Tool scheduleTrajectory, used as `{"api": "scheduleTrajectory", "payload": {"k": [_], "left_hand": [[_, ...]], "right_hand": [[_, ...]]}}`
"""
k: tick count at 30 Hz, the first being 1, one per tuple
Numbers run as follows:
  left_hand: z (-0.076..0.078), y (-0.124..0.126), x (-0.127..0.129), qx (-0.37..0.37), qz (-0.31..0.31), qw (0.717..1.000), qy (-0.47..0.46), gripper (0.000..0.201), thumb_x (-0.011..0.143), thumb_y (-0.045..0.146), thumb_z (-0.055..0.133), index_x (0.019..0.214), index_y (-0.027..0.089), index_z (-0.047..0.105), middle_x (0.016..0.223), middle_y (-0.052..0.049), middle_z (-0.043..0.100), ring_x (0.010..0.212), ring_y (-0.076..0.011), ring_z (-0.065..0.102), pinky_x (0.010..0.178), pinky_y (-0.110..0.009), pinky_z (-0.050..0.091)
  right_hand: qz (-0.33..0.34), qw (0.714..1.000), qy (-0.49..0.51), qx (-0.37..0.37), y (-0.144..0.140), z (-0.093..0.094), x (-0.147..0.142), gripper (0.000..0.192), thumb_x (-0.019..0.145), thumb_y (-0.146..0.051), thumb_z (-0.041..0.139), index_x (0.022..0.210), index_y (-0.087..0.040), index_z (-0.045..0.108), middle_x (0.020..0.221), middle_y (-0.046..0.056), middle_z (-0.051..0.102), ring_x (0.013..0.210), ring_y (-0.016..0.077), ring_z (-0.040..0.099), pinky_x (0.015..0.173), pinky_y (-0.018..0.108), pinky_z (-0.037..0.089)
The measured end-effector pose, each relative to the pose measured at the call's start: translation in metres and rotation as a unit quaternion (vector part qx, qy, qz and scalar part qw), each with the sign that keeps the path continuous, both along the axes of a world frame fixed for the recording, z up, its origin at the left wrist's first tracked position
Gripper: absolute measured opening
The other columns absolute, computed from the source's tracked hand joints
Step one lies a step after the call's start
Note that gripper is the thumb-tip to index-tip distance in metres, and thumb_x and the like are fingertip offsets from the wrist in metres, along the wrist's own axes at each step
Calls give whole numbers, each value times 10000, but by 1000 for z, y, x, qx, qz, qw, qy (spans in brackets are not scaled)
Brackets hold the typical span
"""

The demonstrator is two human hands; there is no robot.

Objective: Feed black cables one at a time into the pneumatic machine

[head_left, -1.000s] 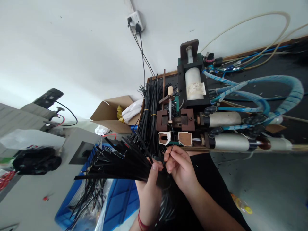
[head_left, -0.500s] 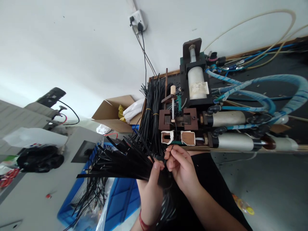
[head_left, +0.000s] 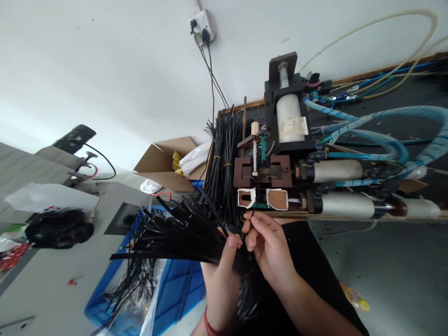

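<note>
A thick bundle of black cables [head_left: 182, 233] fans out to the left from my left hand [head_left: 224, 270], which is closed round it with the thumb on top. My right hand [head_left: 269, 242] pinches one thin black cable [head_left: 258, 198] between thumb and fingers. That cable runs up between two brown pads with white edges, the left pad [head_left: 247, 198] and the right pad [head_left: 277, 199], towards the brown metal jaws [head_left: 262, 171] of a pneumatic machine [head_left: 292, 116]. The jaws hide the cable's far end.
Black cable bundles tied with yellow bands [head_left: 222, 161] lie on the bench left of the machine. A blue crate [head_left: 182, 289] with loose cables stands lower left, a cardboard box [head_left: 149, 163] behind it. Silver cylinders [head_left: 346, 205] and blue hoses [head_left: 416, 116] fill the right side.
The view has shifted slightly, so the machine sits a little further right. Both hands keep their grip, and the pinched cable stays between the pads.
</note>
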State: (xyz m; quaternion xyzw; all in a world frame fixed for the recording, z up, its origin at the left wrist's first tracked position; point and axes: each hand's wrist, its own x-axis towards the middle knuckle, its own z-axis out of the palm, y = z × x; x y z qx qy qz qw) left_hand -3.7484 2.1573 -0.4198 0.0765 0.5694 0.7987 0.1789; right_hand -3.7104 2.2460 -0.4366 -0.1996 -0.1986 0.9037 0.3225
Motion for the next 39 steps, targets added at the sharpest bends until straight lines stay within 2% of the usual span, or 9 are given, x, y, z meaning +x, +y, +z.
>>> {"api": "scheduleTrajectory", "payload": {"k": [13,18,20,24,29,31,34,36,39], "left_hand": [[8,5,5,2,7,1000,-10,318,724,388,984,813,180,760,738,1,677,691,-144,661,692,-229,598],[5,4,5,-15,25,999,-18,350,683,392,1007,843,186,773,769,-5,707,711,-158,681,703,-244,600],[1,1,5,-24,20,999,-7,322,721,385,987,857,187,772,785,-5,706,738,-161,686,728,-245,593],[-7,-3,4,-10,-31,998,44,258,881,406,867,845,184,741,776,-5,685,740,-151,661,743,-243,566],[-12,-2,7,11,-71,996,61,260,952,398,790,843,179,702,696,-4,661,662,-155,632,715,-278,555],[-12,-3,11,19,-88,994,63,271,951,400,790,833,178,692,659,-3,653,625,-155,629,684,-282,550],[-13,-8,17,37,-141,987,70,274,962,408,770,836,186,673,617,-2,642,560,-157,612,626,-293,541],[-16,-13,20,30,-188,978,83,287,984,420,735,825,192,664,611,-13,643,562,-168,620,613,-298,530],[-20,-19,23,-25,-220,971,93,359,988,458,723,764,185,658,599,-24,624,553,-153,584,581,-276,475]], "right_hand": [[12,1000,-2,-6,2,3,4,203,799,-334,894,898,-165,844,668,3,729,408,66,562,427,177,506],[29,1000,0,-3,4,3,3,220,783,-347,898,900,-169,844,661,-1,724,394,64,546,435,193,513],[32,999,-2,1,4,3,4,233,778,-355,899,906,-168,842,664,0,725,387,63,535,430,196,509],[4,999,-18,35,1,-1,5,249,832,-404,856,917,-172,828,677,-3,718,365,48,493,411,187,457],[-30,988,-82,124,3,-11,9,307,901,-490,794,876,-184,806,594,-18,657,356,48,391,356,176,261],[-16,976,-111,185,8,-15,12,320,917,-498,776,870,-184,811,569,-14,644,379,62,373,373,195,235],[24,942,-149,300,20,-20,20,321,941,-482,734,843,-187,818,541,-15,607,449,107,434,448,233,312],[63,898,-188,393,28,-24,24,307,928,-421,719,731,-197,790,537,-13,592,500,133,473,493,252,329],[144,803,-273,510,39,-30,27,220,847,-283,721,643,-218,776,548,-10,634,533,152,506,521,266,310]]}}
